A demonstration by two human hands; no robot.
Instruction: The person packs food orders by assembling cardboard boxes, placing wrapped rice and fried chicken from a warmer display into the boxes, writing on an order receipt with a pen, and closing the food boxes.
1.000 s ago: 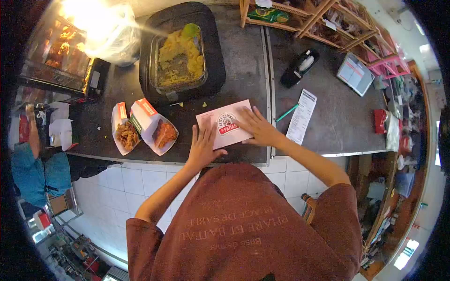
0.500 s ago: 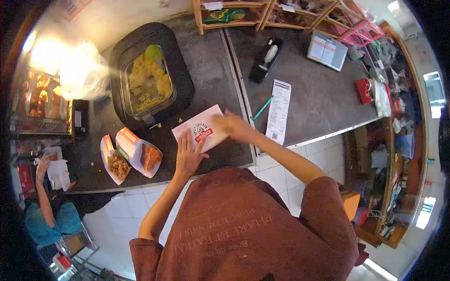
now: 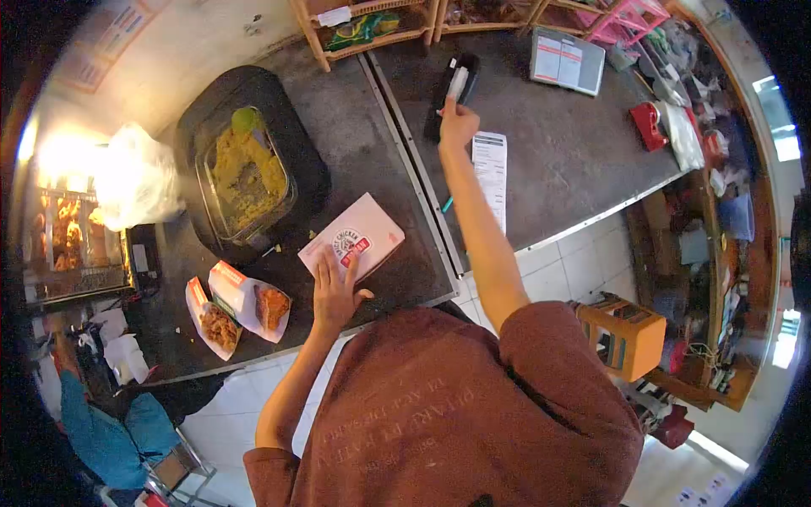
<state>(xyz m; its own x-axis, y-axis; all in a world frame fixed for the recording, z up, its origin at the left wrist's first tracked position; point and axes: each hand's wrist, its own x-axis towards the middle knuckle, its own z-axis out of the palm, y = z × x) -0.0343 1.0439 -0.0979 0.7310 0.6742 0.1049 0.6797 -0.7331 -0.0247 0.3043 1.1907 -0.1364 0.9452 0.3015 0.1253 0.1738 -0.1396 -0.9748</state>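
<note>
My left hand lies on the lower left part of a closed pink-white chicken box with a red and black print, fingers stretched out. Over at the right, my right hand is at the near end of a black tape dispenser with a whitish roll on top. Its fingers look bent together; what they pinch, if anything, is hidden. Beside my left hand stand two open paper boxes, one with a piece of fried chicken, the other with smaller fried pieces.
A black tub holds a clear container of yellow food with a green item. A printed receipt lies under my right forearm, near a green pen. A white-grey device and wooden shelves line the back. A lit food cabinet glows at left.
My right hand has left the box's right side and moved up and right to the tape dispenser. My left hand stays on the box. The view has shifted; the co-worker's hand at left no longer shows.
</note>
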